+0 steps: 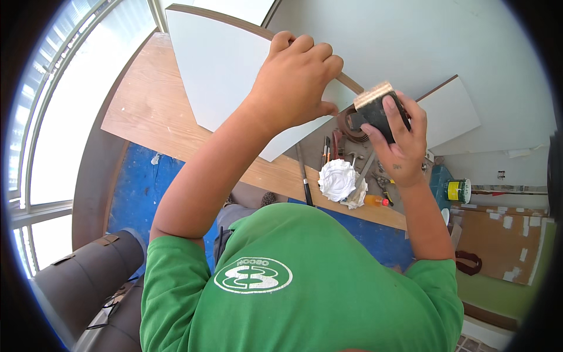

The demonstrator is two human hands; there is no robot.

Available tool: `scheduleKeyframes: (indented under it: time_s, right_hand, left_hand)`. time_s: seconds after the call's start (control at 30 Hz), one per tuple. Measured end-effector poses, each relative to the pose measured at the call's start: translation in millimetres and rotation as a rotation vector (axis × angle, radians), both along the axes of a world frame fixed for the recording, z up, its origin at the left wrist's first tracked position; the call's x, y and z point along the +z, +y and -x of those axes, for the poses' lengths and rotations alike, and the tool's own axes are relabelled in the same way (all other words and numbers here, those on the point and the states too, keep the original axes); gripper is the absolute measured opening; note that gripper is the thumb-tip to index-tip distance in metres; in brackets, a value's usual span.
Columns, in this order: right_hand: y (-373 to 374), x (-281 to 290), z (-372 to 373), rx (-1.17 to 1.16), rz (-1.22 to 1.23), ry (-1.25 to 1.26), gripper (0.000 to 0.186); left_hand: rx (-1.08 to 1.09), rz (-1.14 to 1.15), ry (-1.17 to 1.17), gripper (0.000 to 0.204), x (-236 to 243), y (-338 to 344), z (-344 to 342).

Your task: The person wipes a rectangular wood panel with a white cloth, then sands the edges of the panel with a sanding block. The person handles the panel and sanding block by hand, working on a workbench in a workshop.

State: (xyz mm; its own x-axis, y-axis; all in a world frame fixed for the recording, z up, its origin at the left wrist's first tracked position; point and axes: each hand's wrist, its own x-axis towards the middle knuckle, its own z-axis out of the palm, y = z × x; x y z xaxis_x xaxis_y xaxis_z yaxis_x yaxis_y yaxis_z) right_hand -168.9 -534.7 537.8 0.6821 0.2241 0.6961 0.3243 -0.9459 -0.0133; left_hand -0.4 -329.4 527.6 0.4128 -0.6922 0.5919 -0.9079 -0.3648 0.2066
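My left hand (302,79) is closed over the upper brown edge of a white panel (220,70), its fingers curled round that edge and its thumb on the near side. The panel stands tilted on a wooden board. In my right hand (403,138) is a sanding block (378,111), pale layered wood at its upper end and black on its face. Fingers and thumb pinch it from both sides. The block is close to the panel's right end; whether it touches the edge I cannot tell.
On the wooden worktop (264,173) lie a crumpled white cloth-like bundle (337,179), a hammer (355,157), a long dark-handled tool (306,188) and a bottle of orange liquid (375,200). Another white panel (448,114) leans at right. Large dark rolls (94,270) lie at lower left.
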Motion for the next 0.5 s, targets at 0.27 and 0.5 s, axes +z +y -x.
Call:
scheduleKeyframes:
  time_s: [0.27, 0.5]
  right_hand:
    - [6, -1, -4, 0.020, 0.095, 0.044, 0.068]
    - [-2, -14, -16, 0.051, 0.165, 0.036, 0.061]
  left_hand:
    - [-0.010, 0.000, -0.052, 0.055, -1, -3, -14]
    - [-0.022, -0.026, -0.016, 0.063, 3, 0, -12]
